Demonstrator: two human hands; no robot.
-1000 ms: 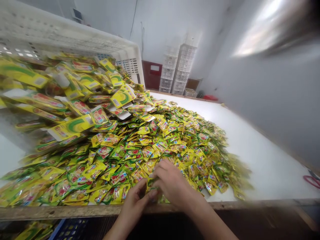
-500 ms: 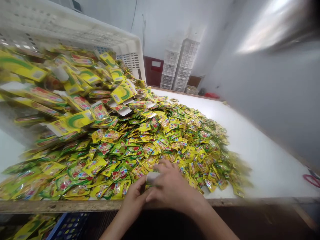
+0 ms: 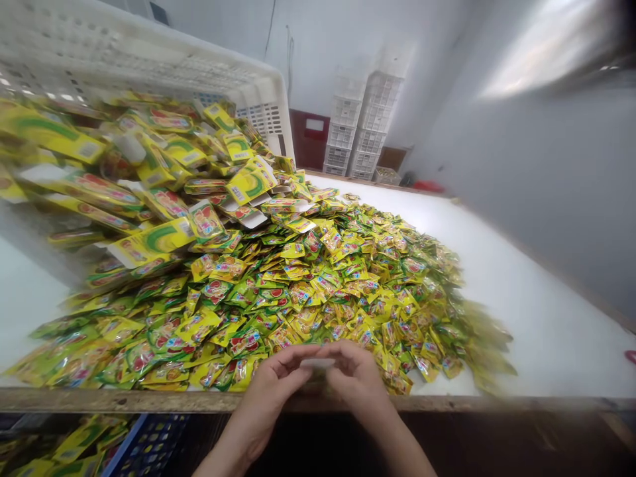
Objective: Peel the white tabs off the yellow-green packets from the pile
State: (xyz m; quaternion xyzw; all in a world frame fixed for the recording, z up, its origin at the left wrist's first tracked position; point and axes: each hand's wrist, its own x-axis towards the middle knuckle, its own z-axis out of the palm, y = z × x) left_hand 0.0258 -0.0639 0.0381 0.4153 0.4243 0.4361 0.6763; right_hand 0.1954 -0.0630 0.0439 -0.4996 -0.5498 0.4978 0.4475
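At the table's front edge, my left hand and my right hand pinch a small box between them, its whitish flap facing up; the rest of it is blurred and partly covered by fingers. Just beyond my hands spreads a wide heap of small yellow and green sachets. Yellow printed boxes, some with open white flaps, spill from a tilted white crate at the left onto the heap.
The white table has a worn wooden front edge. Below it at the left is a blue basket beside more yellow packs. Stacked white crates and a red object are at the back.
My right hand has come down off the top of the box and now grips its right side, with the fingertips of both hands nearly meeting. The view has shifted slightly.
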